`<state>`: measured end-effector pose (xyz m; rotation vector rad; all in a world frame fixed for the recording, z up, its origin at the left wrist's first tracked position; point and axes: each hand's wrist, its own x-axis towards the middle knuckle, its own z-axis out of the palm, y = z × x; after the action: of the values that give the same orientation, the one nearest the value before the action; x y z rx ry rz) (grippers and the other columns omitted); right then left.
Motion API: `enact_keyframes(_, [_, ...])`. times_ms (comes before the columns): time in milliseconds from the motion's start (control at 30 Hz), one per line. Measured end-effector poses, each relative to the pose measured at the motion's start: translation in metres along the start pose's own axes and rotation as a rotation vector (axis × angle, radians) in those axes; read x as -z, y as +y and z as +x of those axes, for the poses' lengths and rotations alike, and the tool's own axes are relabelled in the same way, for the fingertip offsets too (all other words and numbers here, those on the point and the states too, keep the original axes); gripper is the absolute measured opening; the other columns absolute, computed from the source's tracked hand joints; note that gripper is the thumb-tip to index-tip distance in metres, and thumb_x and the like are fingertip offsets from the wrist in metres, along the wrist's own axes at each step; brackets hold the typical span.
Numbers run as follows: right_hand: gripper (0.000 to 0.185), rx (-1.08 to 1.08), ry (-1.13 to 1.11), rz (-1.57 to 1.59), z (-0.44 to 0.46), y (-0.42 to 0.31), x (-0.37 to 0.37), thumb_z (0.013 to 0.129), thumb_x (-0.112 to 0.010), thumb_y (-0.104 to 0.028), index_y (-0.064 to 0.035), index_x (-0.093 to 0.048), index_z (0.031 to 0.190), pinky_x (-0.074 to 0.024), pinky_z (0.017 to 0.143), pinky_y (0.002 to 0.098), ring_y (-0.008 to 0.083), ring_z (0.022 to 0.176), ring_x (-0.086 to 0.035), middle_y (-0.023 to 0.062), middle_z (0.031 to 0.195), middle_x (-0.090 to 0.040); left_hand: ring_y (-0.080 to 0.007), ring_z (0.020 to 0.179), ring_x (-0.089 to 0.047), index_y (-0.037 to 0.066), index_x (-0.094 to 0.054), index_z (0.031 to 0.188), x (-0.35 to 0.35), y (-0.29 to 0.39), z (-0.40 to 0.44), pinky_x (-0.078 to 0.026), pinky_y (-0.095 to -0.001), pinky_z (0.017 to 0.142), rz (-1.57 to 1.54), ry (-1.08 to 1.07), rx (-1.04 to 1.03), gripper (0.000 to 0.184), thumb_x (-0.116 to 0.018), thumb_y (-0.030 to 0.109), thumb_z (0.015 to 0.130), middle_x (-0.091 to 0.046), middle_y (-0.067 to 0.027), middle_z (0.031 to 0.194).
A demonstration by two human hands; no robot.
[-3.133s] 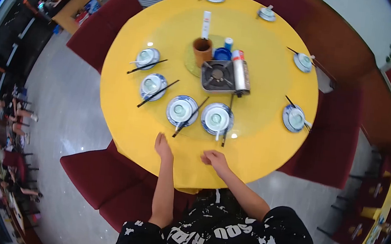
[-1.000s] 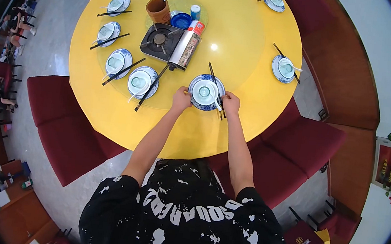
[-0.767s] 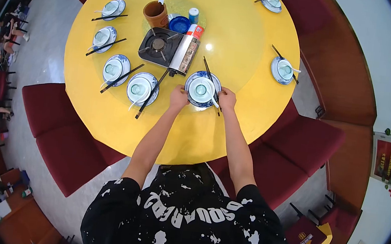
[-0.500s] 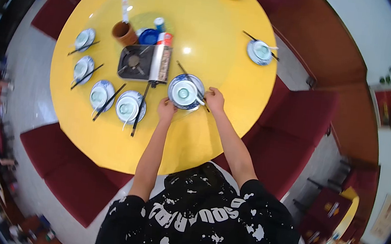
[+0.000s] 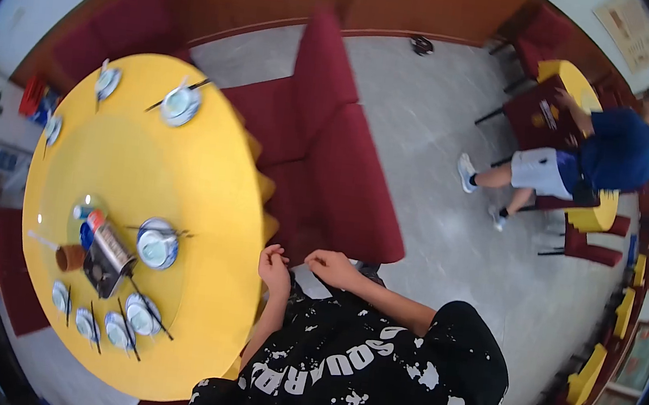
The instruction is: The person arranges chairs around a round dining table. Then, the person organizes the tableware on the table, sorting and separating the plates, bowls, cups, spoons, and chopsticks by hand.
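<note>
My left hand (image 5: 275,269) hovers just off the right edge of the round yellow table (image 5: 209,301), its fingers loosely curled with nothing visible in them. Beside it, in front of my body, my right hand (image 5: 330,269) is closed and appears to hold nothing. On the table, nearest my hands, sits a blue-and-white plate with a bowl (image 5: 157,245) on it. Black chopsticks (image 5: 177,232) lie across that setting. Both hands are apart from the dishes.
A portable gas stove (image 5: 105,269), a gas canister box (image 5: 110,242) and a brown cup (image 5: 70,257) stand mid-table. Several other bowl settings (image 5: 142,314) ring the table. A dark red sofa (image 5: 351,181) is ahead. A person (image 5: 615,148) sits at right.
Both hands have let go of the bowl setting and drawn back off the table. My view has swung to the right, bringing the sofa, floor and another person into sight.
</note>
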<state>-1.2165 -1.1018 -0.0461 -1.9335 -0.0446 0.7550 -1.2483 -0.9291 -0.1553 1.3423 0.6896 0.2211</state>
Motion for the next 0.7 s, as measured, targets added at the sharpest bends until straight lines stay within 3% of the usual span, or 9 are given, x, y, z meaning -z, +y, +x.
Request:
enact_keyframes(67, [0.024, 0.013, -0.084, 0.055, -0.024, 0.028, 0.050, 0.097, -0.060, -0.020, -0.0006, -0.069, 0.106, -0.0525, 0.079, 0.0282, 0.0115, 0.087, -0.066, 0.0064, 0.094, -0.072, -0.0092, 0.063, -0.058, 0.004, -0.062, 0.102, -0.054, 0.004, -0.021, -0.045, -0.0219, 0.055, 0.055, -0.066, -0.035, 0.018, -0.047, 0.001, 0.095, -0.065, -0.0062, 0.090])
enact_keyframes(167, [0.028, 0.078, -0.487, 0.408, -0.053, 0.068, 0.128, 0.100, -0.059, -0.022, 0.0012, -0.067, 0.112, -0.0502, 0.088, 0.0271, 0.0125, 0.097, -0.065, 0.0062, 0.103, -0.071, -0.0082, 0.067, -0.058, 0.004, -0.063, 0.105, -0.141, 0.019, -0.044, -0.047, -0.0212, 0.059, -0.004, -0.074, -0.037, 0.015, -0.050, 0.003, 0.096, -0.066, -0.0044, 0.091])
enact_keyframes(267, [0.030, 0.101, -0.756, 0.559, -0.092, 0.069, 0.192, 0.102, -0.056, -0.022, 0.0006, -0.065, 0.118, -0.0495, 0.090, 0.0275, 0.0124, 0.101, -0.064, 0.0060, 0.106, -0.070, -0.0097, 0.076, -0.057, 0.003, -0.062, 0.110, -0.190, 0.022, -0.050, -0.047, -0.0228, 0.067, 0.034, -0.107, 0.003, 0.017, -0.054, 0.012, 0.098, -0.065, -0.0058, 0.096])
enact_keyframes(333, [0.029, 0.081, -0.674, 0.565, -0.099, 0.091, 0.239, 0.102, -0.055, -0.022, -0.0007, -0.065, 0.119, -0.0494, 0.091, 0.0282, 0.0121, 0.100, -0.063, 0.0058, 0.107, -0.069, -0.0132, 0.088, -0.058, 0.001, -0.059, 0.118, -0.224, 0.029, -0.036, -0.047, -0.0261, 0.076, 0.188, -0.136, -0.026, 0.026, -0.054, 0.019, 0.100, -0.064, -0.0093, 0.104])
enact_keyframes(433, [0.027, 0.041, -0.364, 0.550, -0.092, 0.135, 0.307, 0.101, -0.054, -0.020, -0.0023, -0.066, 0.117, -0.0499, 0.089, 0.0286, 0.0118, 0.097, -0.063, 0.0047, 0.105, -0.069, -0.0218, 0.109, -0.057, -0.001, -0.052, 0.131, -0.282, 0.059, -0.022, -0.043, -0.0324, 0.097, 0.343, -0.104, -0.137, 0.042, -0.054, 0.028, 0.101, -0.061, -0.0149, 0.120])
enact_keyframes(567, [0.027, -0.084, -0.034, 0.529, -0.031, 0.199, 0.369, 0.097, -0.055, -0.022, -0.0040, -0.066, 0.114, -0.0502, 0.080, 0.0284, 0.0127, 0.089, -0.063, 0.0050, 0.098, -0.070, -0.0385, 0.124, -0.051, -0.003, -0.032, 0.147, -0.345, 0.109, -0.013, -0.039, -0.0432, 0.106, 0.739, -0.066, -0.315, 0.070, -0.061, 0.033, 0.094, -0.046, -0.0299, 0.140])
enact_keyframes(633, [0.028, -0.174, 0.107, 0.587, 0.001, 0.175, 0.410, 0.096, -0.055, -0.024, -0.0047, -0.065, 0.114, -0.0503, 0.077, 0.0288, 0.0135, 0.086, -0.064, 0.0064, 0.096, -0.071, -0.0452, 0.125, -0.049, -0.001, -0.023, 0.151, -0.367, 0.112, -0.004, -0.040, -0.0481, 0.105, 0.991, -0.006, -0.386, 0.082, -0.065, 0.032, 0.089, -0.040, -0.0334, 0.143])
enact_keyframes(700, [0.029, -0.199, 0.193, 0.658, 0.044, 0.163, 0.440, 0.096, -0.054, -0.025, -0.0054, -0.064, 0.116, -0.0506, 0.076, 0.0296, 0.0150, 0.085, -0.065, 0.0082, 0.097, -0.071, -0.0469, 0.125, -0.047, 0.000, -0.019, 0.153, -0.383, 0.121, 0.008, -0.040, -0.0512, 0.104, 1.055, 0.061, -0.365, 0.086, -0.065, 0.032, 0.087, -0.038, -0.0324, 0.145])
